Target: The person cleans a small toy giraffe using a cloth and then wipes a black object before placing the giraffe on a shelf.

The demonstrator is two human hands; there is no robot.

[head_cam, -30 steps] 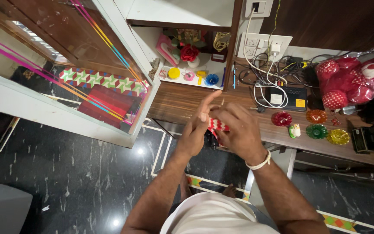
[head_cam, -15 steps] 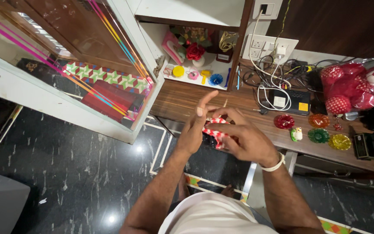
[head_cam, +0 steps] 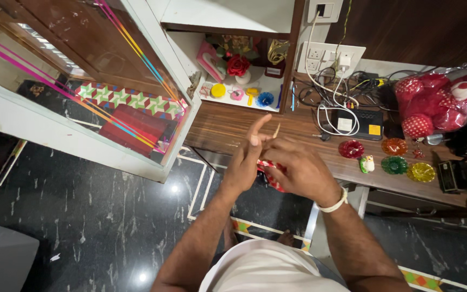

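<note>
Both hands meet: our left hand [head_cam: 244,162] spread, right hand [head_cam: 298,167] pinching the red-and-white cloth [head_cam: 273,174]. We should grip firmly over the table [head_cam: 222,127].

Looks like a room in someone's home: a dark wooden desk [head_cam: 228,127] cluttered with tangled charger cables [head_cam: 331,94], little coloured glass flower-shaped dishes [head_cam: 394,146] and a red plush toy wrapped in clear plastic [head_cam: 441,103]. There's a white glass-door cabinet [head_cam: 82,86] with knick-knacks and a red artificial rose [head_cam: 237,65], plus polished black marble floor [head_cam: 93,216].
</note>
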